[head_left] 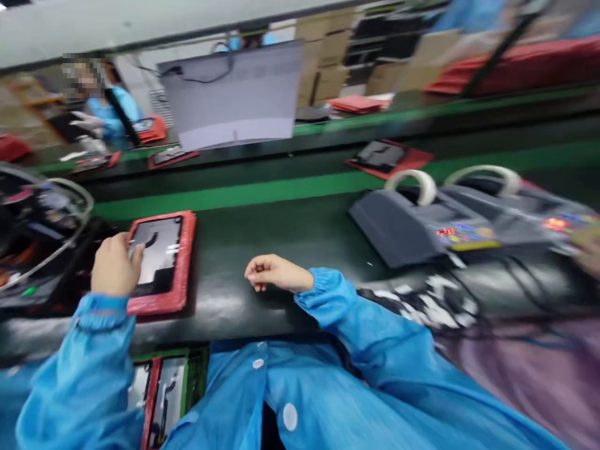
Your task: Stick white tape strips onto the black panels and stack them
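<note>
My left hand (116, 265) is over the left edge of a flat silver-and-black device part (162, 247), its thumb apart from the forefinger and the other fingertips partly hidden. That part lies on a red-wrapped pad or stack (182, 275) on the dark green bench. Over the bare bench surface in front of my body is my right hand (276, 273). Its fingers are curled in, thumb against forefinger. Whether something small is pinched there I cannot make out.
Two grey tape dispensers (398, 225) with lit displays stand at right, beside another person's hand (588, 250). Cables and a dark machine (42, 237) crowd the left. A green crate (194, 375) holds similar parts below the bench edge. A co-worker (110, 112) sits across.
</note>
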Demonstrator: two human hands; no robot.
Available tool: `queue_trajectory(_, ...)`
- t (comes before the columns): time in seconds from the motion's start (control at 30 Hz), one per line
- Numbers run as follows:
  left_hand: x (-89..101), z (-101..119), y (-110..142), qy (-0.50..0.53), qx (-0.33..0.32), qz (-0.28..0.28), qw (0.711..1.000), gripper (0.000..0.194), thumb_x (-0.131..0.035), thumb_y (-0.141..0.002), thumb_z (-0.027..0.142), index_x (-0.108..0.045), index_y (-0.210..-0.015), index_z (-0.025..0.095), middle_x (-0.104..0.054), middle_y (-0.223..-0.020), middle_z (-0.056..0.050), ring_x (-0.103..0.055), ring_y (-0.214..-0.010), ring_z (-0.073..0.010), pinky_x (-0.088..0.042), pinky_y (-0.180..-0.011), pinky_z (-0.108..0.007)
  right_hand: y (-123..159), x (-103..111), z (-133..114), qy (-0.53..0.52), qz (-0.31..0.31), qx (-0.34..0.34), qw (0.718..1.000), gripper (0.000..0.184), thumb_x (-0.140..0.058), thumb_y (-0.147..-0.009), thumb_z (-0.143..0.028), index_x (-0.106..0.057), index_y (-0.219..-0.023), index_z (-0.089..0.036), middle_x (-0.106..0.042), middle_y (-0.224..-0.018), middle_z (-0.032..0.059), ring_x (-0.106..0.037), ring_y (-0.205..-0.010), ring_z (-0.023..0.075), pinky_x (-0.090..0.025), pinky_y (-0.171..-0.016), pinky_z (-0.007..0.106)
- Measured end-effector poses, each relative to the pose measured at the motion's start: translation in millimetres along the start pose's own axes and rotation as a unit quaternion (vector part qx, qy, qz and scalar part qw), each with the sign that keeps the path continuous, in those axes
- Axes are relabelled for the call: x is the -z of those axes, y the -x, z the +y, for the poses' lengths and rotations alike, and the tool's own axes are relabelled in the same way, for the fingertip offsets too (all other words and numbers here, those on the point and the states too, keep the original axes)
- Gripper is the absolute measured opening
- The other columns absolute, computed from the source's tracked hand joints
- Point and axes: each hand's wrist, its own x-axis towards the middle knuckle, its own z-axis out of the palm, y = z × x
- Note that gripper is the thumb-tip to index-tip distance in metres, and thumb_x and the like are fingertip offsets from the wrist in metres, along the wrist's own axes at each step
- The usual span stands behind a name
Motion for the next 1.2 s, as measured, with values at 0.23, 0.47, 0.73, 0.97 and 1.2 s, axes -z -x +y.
queue_trajectory(0.23,-28.5,168,74,0.163,-0.321,-0.219,0.907,0.022,-0.045,-0.085,0.034,-0.059,-0.097,0.023,-0.065,-0.079,-0.002,-0.061,-0.076,-0.0167,-0.046,-0.068,-0.025,141,72,48,-0.106,0.464,0.112,0.873,0.036,-0.076,-0.056,-0.047,-0.057,-0.064,-0.017,-0.056,-0.052,-0.0026,-0.051,-0.048,0.0071,-0.04,-0.047,0.02)
queue_trajectory(0.47,-83.4,251,49,0.18,-0.324,-0.341,0.864,0.019,-0.047,-0.083,0.029,-0.062,-0.092,0.022,-0.062,-0.07,-0.001,-0.059,-0.07,-0.0163,-0.04,-0.061,-0.024,202,124,62,-0.204,0.715,0.196,0.64,0.034,-0.075,-0.055,-0.044,-0.055,-0.066,-0.019,-0.055,-0.059,-0.0027,-0.051,-0.052,0.0073,-0.039,-0.043,0.018)
queue_trajectory(0.73,-101.3,248,48,0.268,-0.301,-0.31,0.861,0.02,-0.045,-0.08,0.033,-0.061,-0.081,0.02,-0.058,-0.065,0.0,-0.053,-0.06,-0.0145,-0.04,-0.059,-0.025,201,158,49,-0.132,0.749,0.208,0.615,0.032,-0.071,-0.059,-0.043,-0.053,-0.065,-0.017,-0.053,-0.057,-0.0027,-0.051,-0.051,0.0085,-0.035,-0.044,0.02)
queue_trajectory(0.97,-99.4,247,50,0.265,-0.318,-0.301,0.859,0.021,-0.044,-0.079,0.033,-0.061,-0.08,0.021,-0.056,-0.064,0.0,-0.052,-0.06,-0.0145,-0.04,-0.06,-0.025,209,150,56,-0.001,0.803,0.233,0.548,0.03,-0.062,-0.068,-0.047,-0.05,-0.071,-0.019,-0.053,-0.057,-0.0042,-0.045,-0.049,0.0076,-0.034,-0.048,0.021)
queue_trajectory(1.2,-99.2,247,49,0.275,-0.305,-0.308,0.858,0.02,-0.045,-0.077,0.034,-0.061,-0.079,0.021,-0.052,-0.06,0.001,-0.05,-0.057,-0.0142,-0.039,-0.058,-0.026,211,156,53,-0.086,0.768,0.264,0.578,0.043,-0.062,-0.065,-0.052,-0.038,-0.085,-0.023,-0.059,-0.071,-0.0032,-0.057,-0.058,0.0093,-0.035,-0.045,0.018)
